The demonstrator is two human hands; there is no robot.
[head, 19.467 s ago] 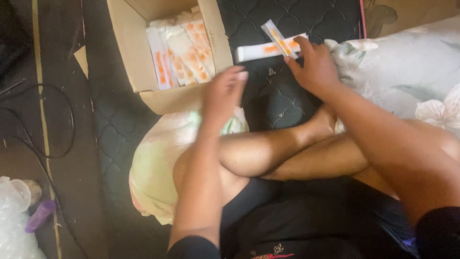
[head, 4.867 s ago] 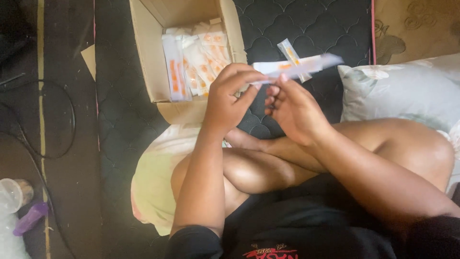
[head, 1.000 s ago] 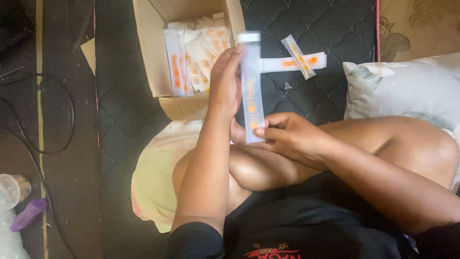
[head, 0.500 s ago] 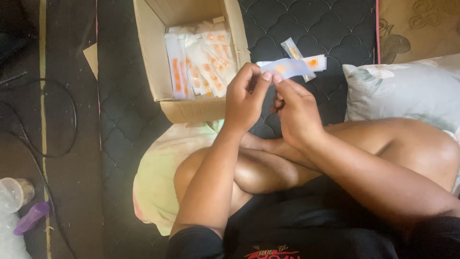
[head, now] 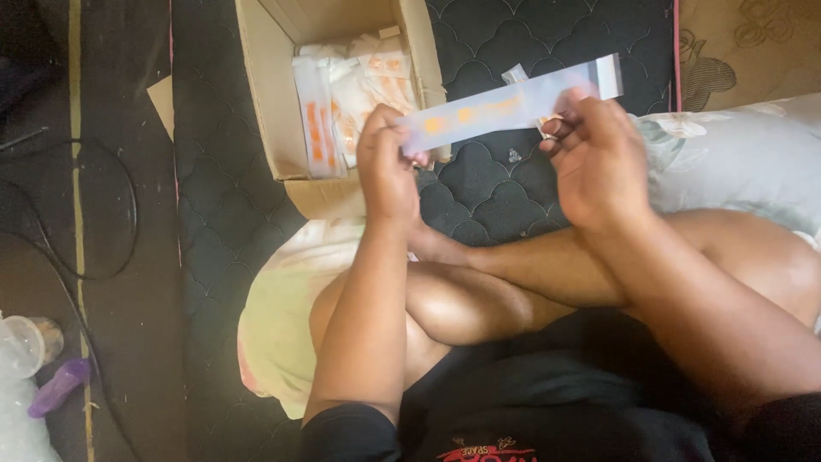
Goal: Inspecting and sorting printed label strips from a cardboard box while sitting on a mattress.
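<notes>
A long clear plastic packet (head: 505, 104) with orange marks is stretched sideways between my hands, above the dark quilted mat (head: 479, 180). My left hand (head: 389, 162) pinches its left end. My right hand (head: 594, 158) grips its right end, where the flap sticks out past my fingers. Just left of the packet stands an open cardboard box (head: 265, 94) filled with several similar packets (head: 342, 94). Another small packet (head: 516, 75) lies on the mat behind the held one, mostly hidden.
My crossed legs (head: 513, 282) rest on a pale green cushion (head: 278, 316). A grey floral pillow (head: 735, 162) lies at the right. Black cables (head: 111, 248), a plastic cup (head: 30, 342) and a purple object (head: 56, 389) sit at the left on the floor.
Within the last second the packet went from upright in my hands to lying sideways, and my hands have moved apart along it to its two ends.
</notes>
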